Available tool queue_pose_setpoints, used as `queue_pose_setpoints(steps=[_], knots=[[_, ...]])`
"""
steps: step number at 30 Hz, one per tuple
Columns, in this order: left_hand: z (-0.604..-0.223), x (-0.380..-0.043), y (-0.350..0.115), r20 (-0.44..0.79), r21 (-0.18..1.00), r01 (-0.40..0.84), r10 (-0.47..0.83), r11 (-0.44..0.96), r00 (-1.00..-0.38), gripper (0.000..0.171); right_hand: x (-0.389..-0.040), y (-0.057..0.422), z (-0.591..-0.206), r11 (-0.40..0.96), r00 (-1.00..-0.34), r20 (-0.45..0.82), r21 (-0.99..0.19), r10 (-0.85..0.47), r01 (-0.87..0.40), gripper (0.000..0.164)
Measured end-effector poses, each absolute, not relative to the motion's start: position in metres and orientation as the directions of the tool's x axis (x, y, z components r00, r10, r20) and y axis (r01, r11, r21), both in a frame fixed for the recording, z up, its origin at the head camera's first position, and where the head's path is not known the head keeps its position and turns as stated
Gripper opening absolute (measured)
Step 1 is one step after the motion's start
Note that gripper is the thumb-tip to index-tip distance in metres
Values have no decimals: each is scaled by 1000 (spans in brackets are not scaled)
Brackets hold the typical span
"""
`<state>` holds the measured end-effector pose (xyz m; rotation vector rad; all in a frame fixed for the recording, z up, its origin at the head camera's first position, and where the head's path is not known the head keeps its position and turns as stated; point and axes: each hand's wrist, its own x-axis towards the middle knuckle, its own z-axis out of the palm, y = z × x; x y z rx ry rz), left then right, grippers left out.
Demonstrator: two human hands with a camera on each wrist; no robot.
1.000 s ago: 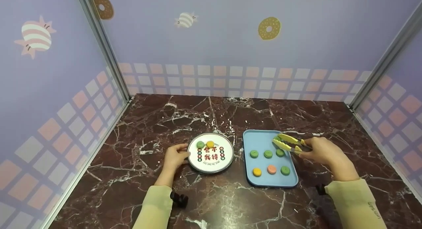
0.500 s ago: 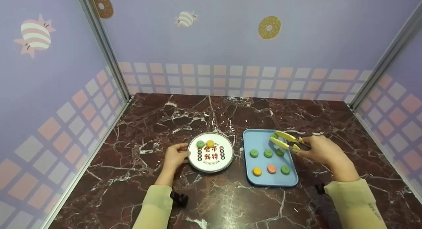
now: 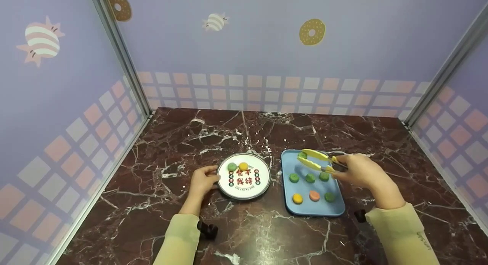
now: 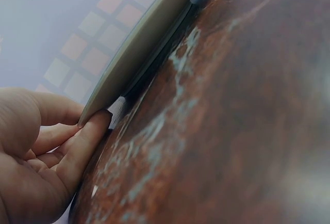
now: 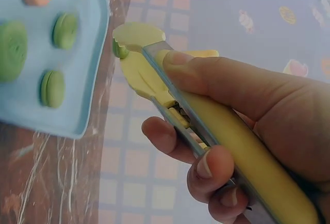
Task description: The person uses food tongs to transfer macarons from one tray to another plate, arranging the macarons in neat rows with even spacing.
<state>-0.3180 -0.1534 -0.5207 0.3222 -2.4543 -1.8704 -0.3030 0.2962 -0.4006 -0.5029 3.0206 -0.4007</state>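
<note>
In the head view my left hand pinches the left rim of a round white plate with red lettering. The left wrist view shows thumb and fingers on either side of the plate's edge. A green macaron and a yellow macaron lie on the plate. My right hand grips yellow-tipped tongs, fingers wrapped round the handles in the right wrist view. Between the tong tips is a green macaron, over the far end of the blue tray.
On the tray sit several green macarons, a yellow macaron and a pink macaron. Plate and tray stand side by side on a dark red marbled table. Patterned walls enclose the back and sides.
My right hand has moved left with the tongs, carrying the green macaron from the tray's far right corner toward its far left side. The left hand and plate stay put.
</note>
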Motion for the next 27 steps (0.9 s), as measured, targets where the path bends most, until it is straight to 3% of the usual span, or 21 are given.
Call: queue_pose_setpoints(steps=[5, 17, 27], knots=[[-522, -319, -154, -89, 958, -136, -193, 251, -977, 45, -305, 282, -398, 908, -936, -9, -246, -353, -340, 53], [-519, -316, -152, -78, 958, -131, -205, 257, -976, 44, -310, 249, -397, 874, -895, -9, -224, -445, -432, 58], [-523, -320, -153, -97, 951, -151, -206, 268, -974, 43, -316, 222, -403, 837, -860, 2, -229, -510, -497, 44]])
